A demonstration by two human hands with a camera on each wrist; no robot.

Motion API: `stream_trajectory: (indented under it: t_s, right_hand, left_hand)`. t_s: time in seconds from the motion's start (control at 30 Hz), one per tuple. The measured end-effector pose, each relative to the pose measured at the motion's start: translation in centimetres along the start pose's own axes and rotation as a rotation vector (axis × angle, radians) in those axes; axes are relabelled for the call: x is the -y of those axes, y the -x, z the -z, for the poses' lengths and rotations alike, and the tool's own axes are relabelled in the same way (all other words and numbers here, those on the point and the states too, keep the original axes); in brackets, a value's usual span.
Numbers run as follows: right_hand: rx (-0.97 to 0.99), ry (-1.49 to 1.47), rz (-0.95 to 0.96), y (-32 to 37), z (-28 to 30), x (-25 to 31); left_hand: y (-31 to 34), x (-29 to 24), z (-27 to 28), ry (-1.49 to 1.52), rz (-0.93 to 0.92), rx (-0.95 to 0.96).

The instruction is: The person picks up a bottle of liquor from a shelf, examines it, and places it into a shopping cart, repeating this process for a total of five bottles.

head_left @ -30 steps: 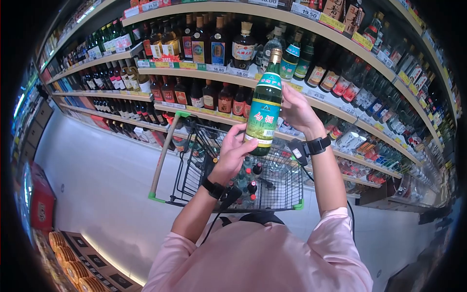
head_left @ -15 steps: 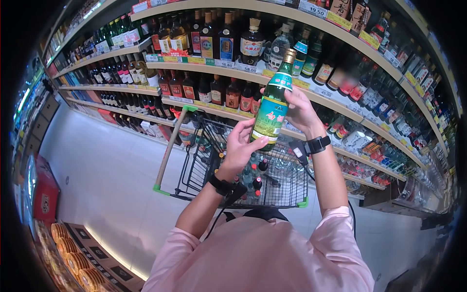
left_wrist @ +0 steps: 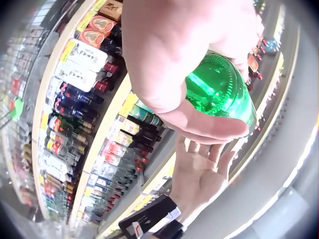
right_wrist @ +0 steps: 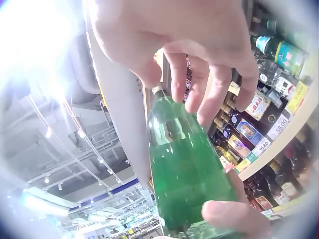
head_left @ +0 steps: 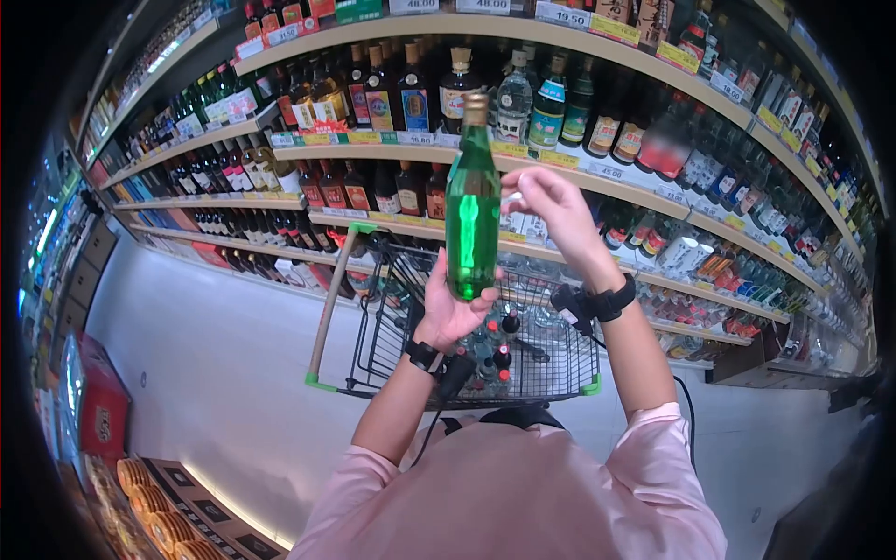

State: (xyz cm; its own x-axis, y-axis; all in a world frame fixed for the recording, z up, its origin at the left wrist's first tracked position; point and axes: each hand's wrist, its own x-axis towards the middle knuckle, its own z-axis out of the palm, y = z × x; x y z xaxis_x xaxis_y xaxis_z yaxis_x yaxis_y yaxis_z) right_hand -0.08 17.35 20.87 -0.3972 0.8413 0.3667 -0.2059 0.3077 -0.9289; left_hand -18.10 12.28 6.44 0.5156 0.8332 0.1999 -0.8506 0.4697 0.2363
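A tall green glass bottle with a gold-coloured cap (head_left: 473,224) is gripped round its base by the bare left hand (head_left: 455,306) and is held nearly upright at twelve o'clock in the head view. At three o'clock from it, nothing is held by the bare right hand (head_left: 557,210), its fingers loosely bent near the neck, while at six o'clock bottles with red or dark caps (head_left: 502,357) are carried in a black wire cart with green corners (head_left: 560,364)
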Motion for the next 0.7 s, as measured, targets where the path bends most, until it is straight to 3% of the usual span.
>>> stream_trajectory:
  t_s: [0.13, 0.33, 0.37, 0.43, 0.57, 0.67, 0.7]
  right_hand:
    - [0.063, 0.141, 0.063, 0.3, -0.1, -1.6]
    - [-0.036, 0.134, 0.047, 0.6, 0.7, -0.7]
    - [-0.059, 0.154, 0.083, 0.3, 1.3, -0.9]
    - [-0.116, 0.176, 0.138, -0.3, 1.5, -0.8]
    - [-0.159, 0.368, -0.018, -1.2, 2.1, 0.4]
    - [-0.128, 0.29, -0.111, -1.7, 2.0, 0.8]
    - [-0.16, 0.206, 0.004, -2.6, 1.8, -0.5]
  left_hand:
    - [-0.3, 0.7, 0.1, 0.308, 0.164, 0.235]
    - [0.5, 1.6, 0.1, -0.082, -0.147, -0.212]
    - [0.7, 1.7, 0.3, -0.079, -0.203, -0.129]
    - [0.6, 2.1, 0.0, -0.295, -0.295, -0.166]
    - [0.6, 2.7, -0.2, -0.546, -0.423, -0.231]
    - [0.7, 3.4, 0.4, -0.691, -0.5, -0.281]
    - [0.7, 3.6, 0.4, -0.733, -0.523, -0.295]
